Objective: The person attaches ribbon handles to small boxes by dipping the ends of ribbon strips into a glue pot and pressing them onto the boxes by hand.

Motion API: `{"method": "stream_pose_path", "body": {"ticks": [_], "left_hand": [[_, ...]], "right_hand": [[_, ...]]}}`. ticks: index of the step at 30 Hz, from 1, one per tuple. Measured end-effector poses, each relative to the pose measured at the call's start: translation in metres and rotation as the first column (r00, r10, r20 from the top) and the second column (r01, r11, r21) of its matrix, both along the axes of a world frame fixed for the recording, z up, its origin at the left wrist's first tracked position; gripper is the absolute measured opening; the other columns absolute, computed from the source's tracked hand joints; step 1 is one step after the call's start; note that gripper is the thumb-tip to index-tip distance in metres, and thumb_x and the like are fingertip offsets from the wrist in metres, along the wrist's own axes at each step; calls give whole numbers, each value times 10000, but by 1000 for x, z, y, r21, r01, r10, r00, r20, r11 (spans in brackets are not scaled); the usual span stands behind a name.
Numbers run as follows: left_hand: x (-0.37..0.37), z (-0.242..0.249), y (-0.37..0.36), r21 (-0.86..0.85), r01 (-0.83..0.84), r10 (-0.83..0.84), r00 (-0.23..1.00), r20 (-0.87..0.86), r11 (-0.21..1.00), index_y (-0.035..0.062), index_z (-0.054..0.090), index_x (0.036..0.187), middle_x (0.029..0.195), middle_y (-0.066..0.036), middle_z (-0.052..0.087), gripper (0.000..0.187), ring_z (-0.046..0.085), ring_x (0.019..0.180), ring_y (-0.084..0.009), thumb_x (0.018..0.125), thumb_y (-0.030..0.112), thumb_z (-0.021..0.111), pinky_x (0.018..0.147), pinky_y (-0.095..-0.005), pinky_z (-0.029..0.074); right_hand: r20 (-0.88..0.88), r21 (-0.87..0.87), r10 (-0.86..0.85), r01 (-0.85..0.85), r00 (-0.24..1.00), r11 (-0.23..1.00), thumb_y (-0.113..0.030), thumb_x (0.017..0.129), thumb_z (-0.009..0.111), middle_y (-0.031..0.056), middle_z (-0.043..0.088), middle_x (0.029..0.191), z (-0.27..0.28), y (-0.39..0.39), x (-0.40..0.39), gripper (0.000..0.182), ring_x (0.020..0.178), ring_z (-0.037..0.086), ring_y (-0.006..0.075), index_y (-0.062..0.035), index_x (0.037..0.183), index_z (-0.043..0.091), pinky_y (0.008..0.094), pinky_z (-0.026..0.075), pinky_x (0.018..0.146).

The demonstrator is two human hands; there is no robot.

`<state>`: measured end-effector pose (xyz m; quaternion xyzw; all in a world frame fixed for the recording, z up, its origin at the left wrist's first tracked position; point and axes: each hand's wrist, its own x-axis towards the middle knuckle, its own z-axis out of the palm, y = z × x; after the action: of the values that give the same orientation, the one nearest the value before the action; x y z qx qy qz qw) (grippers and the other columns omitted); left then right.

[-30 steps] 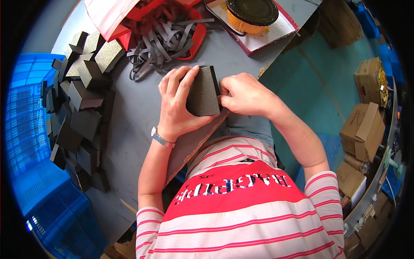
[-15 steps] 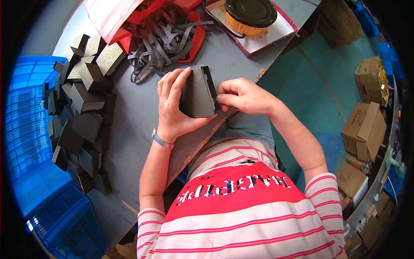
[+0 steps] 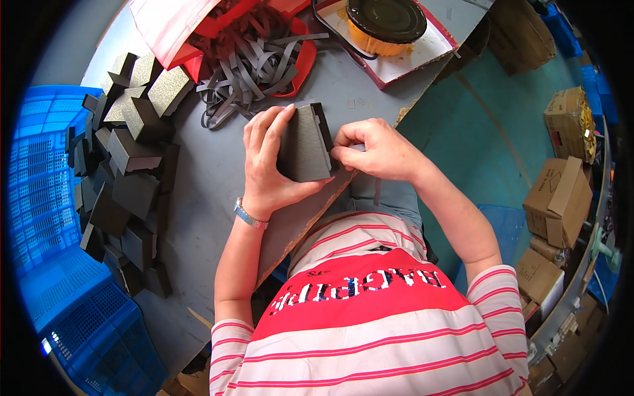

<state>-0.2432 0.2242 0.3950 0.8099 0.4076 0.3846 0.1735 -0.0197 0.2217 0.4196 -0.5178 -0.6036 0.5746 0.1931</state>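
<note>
My left hand (image 3: 269, 162) grips a dark grey cardboard box (image 3: 304, 145) from its left side, fingers along the top and thumb below. The box is tilted, and its notched open edge faces right. Close to that edge, my right hand (image 3: 373, 150) is closed in a pinch on a thin grey ribbon (image 3: 378, 191), whose loose end hangs below the fingers. Whether the ribbon touches the box cannot be made out. Beyond the hands, a heap of similar grey ribbons (image 3: 254, 72) spills from a red bag (image 3: 178, 30).
Several dark boxes (image 3: 132, 152) are piled at the left of the grey table (image 3: 205, 171), beside blue plastic crates (image 3: 46, 191). An orange pot with a black lid (image 3: 386, 20) sits in a shallow tray (image 3: 429, 56) at the back. Cardboard cartons (image 3: 558, 198) stand at the right.
The ribbon end now shows hanging below my right hand. Both hands and the box have barely shifted.
</note>
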Motion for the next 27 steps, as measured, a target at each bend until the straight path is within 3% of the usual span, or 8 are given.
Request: {"method": "stream_pose_path", "body": {"ticks": [6, 12, 19, 25, 27], "left_hand": [[1, -1, 0, -1, 4, -4, 999, 45, 1000, 20, 550, 1336, 1304, -159, 548, 960, 496, 1223, -357, 470, 244, 898, 1042, -464, 407], [-1, -3, 1, -1, 13, -13, 1000, 13, 1000, 29, 544, 1355, 1338, -164, 531, 1003, 508, 1242, -329, 454, 260, 917, 1049, -443, 428], [2, -1, 1, -13, 5, -5, 999, 49, 1000, 16, 556, 1325, 1306, -165, 556, 942, 503, 1219, -362, 481, 250, 902, 1035, -466, 421], [3, -2, 0, -7, -5, 5, 999, 33, 1000, 17, 557, 1325, 1303, -167, 557, 945, 507, 1216, -360, 480, 254, 906, 1039, -462, 419], [2, -2, 1, -14, -7, 8, 999, 38, 1000, 16, 556, 1325, 1302, -167, 558, 949, 507, 1217, -358, 477, 256, 908, 1039, -462, 418]], "right_hand": [[53, 150, -42, 33, 998, 988, -177, 829, 657, 97, 649, 699, -6, -6, -7, 205, 671, 617, 134, 27, 844, 638, 310, 493, 639], [57, 162, -52, 43, 997, 986, -194, 830, 654, 99, 629, 686, -8, -6, -9, 209, 655, 600, 137, 14, 828, 627, 318, 484, 629], [34, 160, -97, 91, 995, 983, -185, 829, 652, 109, 610, 666, -11, -11, -11, 206, 628, 577, 142, 18, 826, 614, 326, 473, 609], [-2, 246, -147, 142, 989, 959, -167, 820, 650, 125, 582, 656, -18, -15, -14, 215, 624, 567, 137, 40, 833, 595, 333, 474, 607], [10, 226, -122, 116, 993, 967, -181, 864, 653, 80, 588, 652, -18, -13, -14, 209, 642, 562, 111, 21, 841, 605, 312, 471, 607]]}}
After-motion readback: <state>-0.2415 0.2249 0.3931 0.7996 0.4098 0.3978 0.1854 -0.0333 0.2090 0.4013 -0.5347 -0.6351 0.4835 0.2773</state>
